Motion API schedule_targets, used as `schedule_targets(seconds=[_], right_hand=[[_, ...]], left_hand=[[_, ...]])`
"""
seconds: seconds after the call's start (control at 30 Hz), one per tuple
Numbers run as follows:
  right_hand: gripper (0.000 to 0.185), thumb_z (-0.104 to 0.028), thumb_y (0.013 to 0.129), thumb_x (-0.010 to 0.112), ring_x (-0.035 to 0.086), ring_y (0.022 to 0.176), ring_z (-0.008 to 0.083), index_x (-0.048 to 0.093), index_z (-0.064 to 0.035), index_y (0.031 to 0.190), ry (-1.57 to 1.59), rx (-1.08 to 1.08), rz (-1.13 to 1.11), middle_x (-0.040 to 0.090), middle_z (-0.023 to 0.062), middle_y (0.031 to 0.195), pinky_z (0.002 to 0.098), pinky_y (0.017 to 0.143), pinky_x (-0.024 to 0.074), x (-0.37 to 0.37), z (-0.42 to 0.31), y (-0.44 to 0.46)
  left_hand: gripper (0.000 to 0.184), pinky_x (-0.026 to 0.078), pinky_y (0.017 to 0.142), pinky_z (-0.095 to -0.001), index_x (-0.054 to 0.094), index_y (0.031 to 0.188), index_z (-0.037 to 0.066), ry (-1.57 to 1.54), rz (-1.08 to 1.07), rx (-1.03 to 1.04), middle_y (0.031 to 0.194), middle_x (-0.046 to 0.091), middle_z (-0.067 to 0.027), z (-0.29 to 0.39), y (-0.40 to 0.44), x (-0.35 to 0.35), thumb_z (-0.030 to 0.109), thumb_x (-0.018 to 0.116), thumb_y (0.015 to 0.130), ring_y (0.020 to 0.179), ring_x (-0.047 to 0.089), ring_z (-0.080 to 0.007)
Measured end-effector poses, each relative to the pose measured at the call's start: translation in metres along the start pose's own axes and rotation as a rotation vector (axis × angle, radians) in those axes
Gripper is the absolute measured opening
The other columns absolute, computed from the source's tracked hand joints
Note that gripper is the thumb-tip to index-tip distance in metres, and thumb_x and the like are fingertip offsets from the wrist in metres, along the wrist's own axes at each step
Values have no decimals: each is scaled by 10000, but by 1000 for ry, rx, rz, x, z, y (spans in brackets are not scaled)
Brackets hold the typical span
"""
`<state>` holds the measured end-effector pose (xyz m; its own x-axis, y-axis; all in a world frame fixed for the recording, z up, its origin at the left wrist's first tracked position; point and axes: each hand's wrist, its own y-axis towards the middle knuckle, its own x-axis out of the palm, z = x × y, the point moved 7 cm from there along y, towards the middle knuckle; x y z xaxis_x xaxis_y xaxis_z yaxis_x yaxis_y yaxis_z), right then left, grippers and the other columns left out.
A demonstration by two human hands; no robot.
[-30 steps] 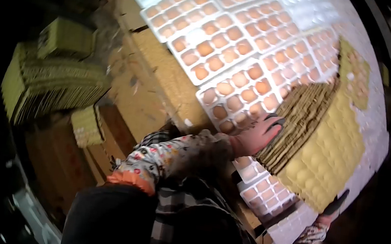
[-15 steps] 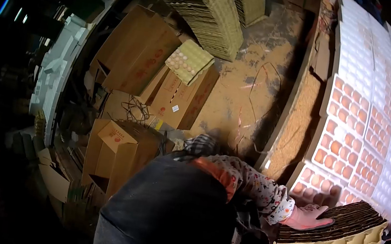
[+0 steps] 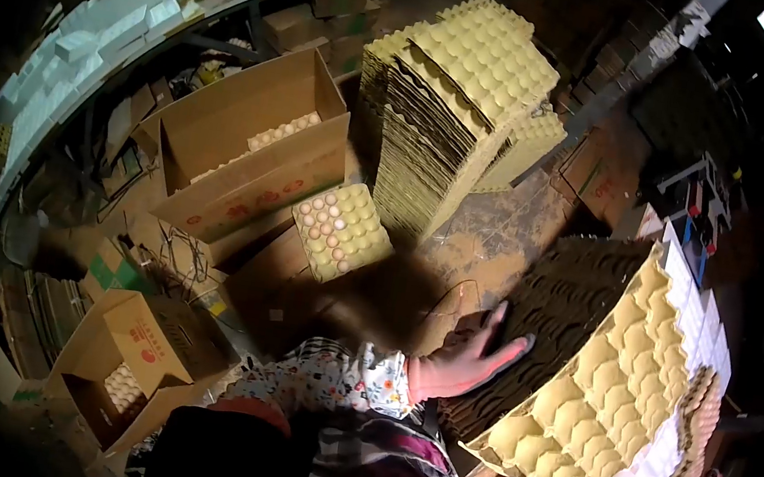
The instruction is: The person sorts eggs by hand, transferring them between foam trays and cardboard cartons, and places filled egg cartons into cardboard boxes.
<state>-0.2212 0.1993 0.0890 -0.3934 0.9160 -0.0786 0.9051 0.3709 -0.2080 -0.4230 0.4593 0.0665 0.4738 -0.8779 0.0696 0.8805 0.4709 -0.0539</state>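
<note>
a tall stack [image 3: 462, 102] of pulp egg trays stands behind an open carton [image 3: 260, 161]. the nearer tray stack [image 3: 593, 379] leans tilted at right, beside a part-filled egg tray [image 3: 341, 229]. the left hand [image 3: 470, 362] has a wide grip, palm against the nearer tray stack's dark side; the right hand is hidden, its grip unclear.

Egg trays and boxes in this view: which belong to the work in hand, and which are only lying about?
In the work, it seems:
left hand
tray stack beside it

Probably lying about:
large open carton
partly filled egg tray
tall tray pile
</note>
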Motion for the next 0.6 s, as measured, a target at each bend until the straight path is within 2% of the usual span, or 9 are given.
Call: schedule_targets(seconds=[0.1,0.2,0.23,0.33,0.37,0.47,0.53,0.6], right_hand=[[663,-529,926,448,463,1231,282,424,-55,1389,-94,-73,-94,458,115,1377,406,1035,371,55,-59,77],[644,-513,929,455,471,1221,276,436,-54,1380,-230,-200,-234,469,112,1364,402,1026,377,126,-127,174],[637,-508,930,457,473,1217,274,439,-54,1376,-281,-249,-299,473,111,1360,400,1023,379,153,-148,210],[618,-493,933,463,481,1207,267,450,-52,1367,-409,-431,-496,484,109,1347,396,1014,386,255,-206,324],[612,-488,934,465,483,1203,265,454,-52,1364,-444,-480,-569,488,108,1343,395,1010,388,295,-217,362],[593,-472,938,472,490,1193,259,465,-51,1355,-520,-664,-725,499,105,1330,391,1001,395,412,-244,463],[581,-462,940,476,495,1185,255,472,-50,1349,-584,-744,-761,506,103,1321,388,995,399,472,-242,514],[568,-452,942,480,500,1178,251,480,-49,1343,-677,-785,-775,514,102,1313,385,989,403,512,-224,545]], left_hand=[[783,288,1089,-409,200,1477,-41,121,191,333,1408,376,-270,41,48,-54,394,568,940,1297,380,-367],[771,267,1098,-437,162,1480,-45,148,354,484,1443,311,-282,82,101,-95,320,574,941,1322,334,-387],[776,243,1110,-461,127,1484,-45,114,422,508,1476,223,-295,85,120,-103,297,565,943,1340,275,-423],[748,220,1127,-464,128,1483,-45,139,718,588,1480,214,-300,80,191,-130,251,558,948,1351,252,-433],[675,232,1132,-447,157,1478,-46,273,867,686,1467,270,-293,72,211,-127,193,522,964,1352,280,-426],[554,309,1100,-397,239,1450,-57,-12,1098,624,1443,340,-271,13,293,-170,204,449,1008,1324,361,-373],[528,330,1089,-386,295,1441,-33,208,1332,381,1428,404,-213,-32,322,-198,251,440,1019,1291,420,-331],[528,332,1092,-357,309,1453,7,-760,1150,566,1432,424,-141,-59,343,-224,289,432,1025,1286,433,-275]])
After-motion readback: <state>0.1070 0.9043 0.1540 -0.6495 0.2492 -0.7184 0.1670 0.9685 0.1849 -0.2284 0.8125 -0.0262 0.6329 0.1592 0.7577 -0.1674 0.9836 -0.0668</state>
